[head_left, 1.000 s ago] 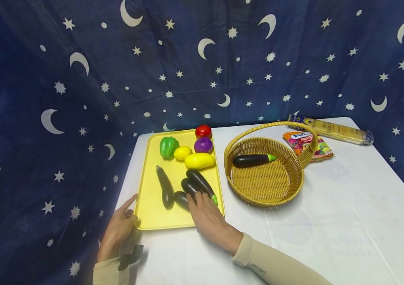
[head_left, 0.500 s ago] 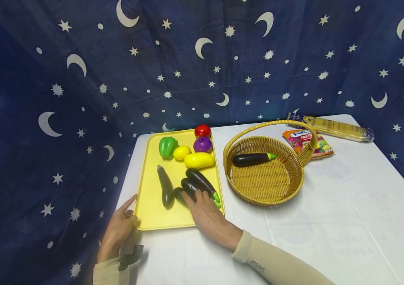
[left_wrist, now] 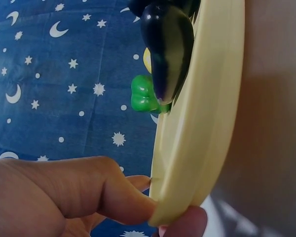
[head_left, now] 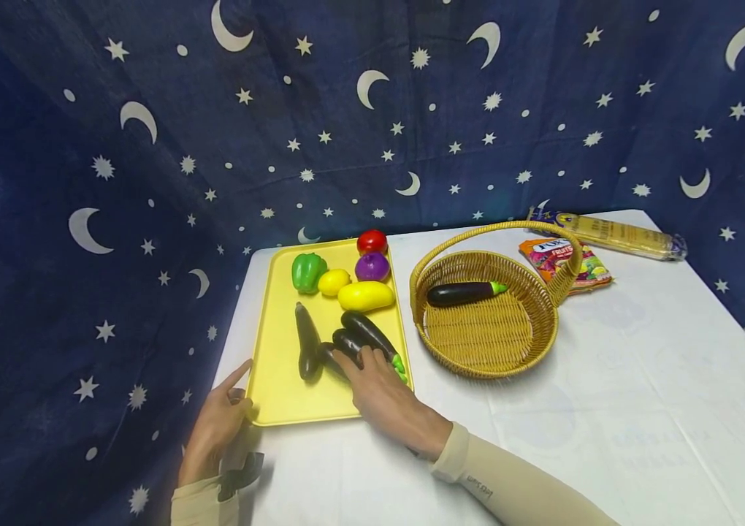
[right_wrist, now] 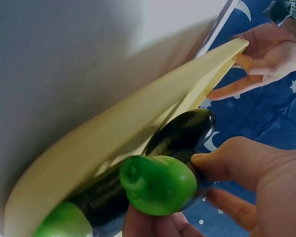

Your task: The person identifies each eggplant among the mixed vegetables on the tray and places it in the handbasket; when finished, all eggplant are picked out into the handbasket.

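Observation:
My left hand (head_left: 220, 420) pinches the near left corner of the yellow tray (head_left: 280, 405); in the left wrist view the thumb and fingers meet at the rim. On the tray's near right part, my right hand (head_left: 386, 398) holds an eggplant (head_left: 331, 356), its green cap (right_wrist: 160, 187) between thumb and fingers in the right wrist view. That eggplant's far end lies against another eggplant (head_left: 307, 343) to its left. Two more eggplants, a middle one (head_left: 348, 341) and a right one (head_left: 372, 332), lie beside the hand, partly covered by its fingers.
Farther up the tray sit a green bell pepper (head_left: 309, 272), a lemon (head_left: 334, 282), a long yellow fruit (head_left: 366, 296), a purple round vegetable (head_left: 372, 267) and a tomato (head_left: 372, 242). A wicker basket (head_left: 484, 369) with one eggplant (head_left: 461, 294) stands right, before a candy bag (head_left: 596, 274) and spaghetti pack (head_left: 622, 234).
The held eggplant has shifted slightly left and away, and the leftmost eggplant has turned more upright in the head view. My left hand stays at the tray corner.

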{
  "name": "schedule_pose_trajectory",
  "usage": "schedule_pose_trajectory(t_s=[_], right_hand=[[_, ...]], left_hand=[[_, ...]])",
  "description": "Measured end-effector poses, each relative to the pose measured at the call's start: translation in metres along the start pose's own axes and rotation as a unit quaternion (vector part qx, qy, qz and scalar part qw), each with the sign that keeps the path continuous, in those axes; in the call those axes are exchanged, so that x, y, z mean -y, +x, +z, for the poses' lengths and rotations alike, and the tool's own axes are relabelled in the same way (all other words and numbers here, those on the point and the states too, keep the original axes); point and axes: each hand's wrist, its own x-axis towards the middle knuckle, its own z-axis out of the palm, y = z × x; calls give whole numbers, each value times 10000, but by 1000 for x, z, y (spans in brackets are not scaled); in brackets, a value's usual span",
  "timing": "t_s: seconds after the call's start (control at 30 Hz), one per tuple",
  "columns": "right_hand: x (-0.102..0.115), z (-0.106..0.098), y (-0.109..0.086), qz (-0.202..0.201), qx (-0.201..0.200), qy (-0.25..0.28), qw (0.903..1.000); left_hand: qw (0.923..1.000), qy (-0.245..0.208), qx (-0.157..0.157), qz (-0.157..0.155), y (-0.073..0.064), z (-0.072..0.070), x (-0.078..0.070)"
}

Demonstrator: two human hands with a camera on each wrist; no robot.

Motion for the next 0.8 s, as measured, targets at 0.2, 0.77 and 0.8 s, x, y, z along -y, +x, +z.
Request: schedule_pose_trajectory(t_s=[0.2, 0.77, 0.8], right_hand=[[-4, -11, -4, -31, -17, 242, 9997], [-31, -71, -21, -378, -923, 296, 9946], [-35, -76, -22, -398, -954, 271, 9943]], left_hand=[[10000, 76, -1, -33, -1, 0, 2], [9996, 218, 35, -155, -3, -1, -1], [9997, 186, 41, -157, -2, 0, -1]])
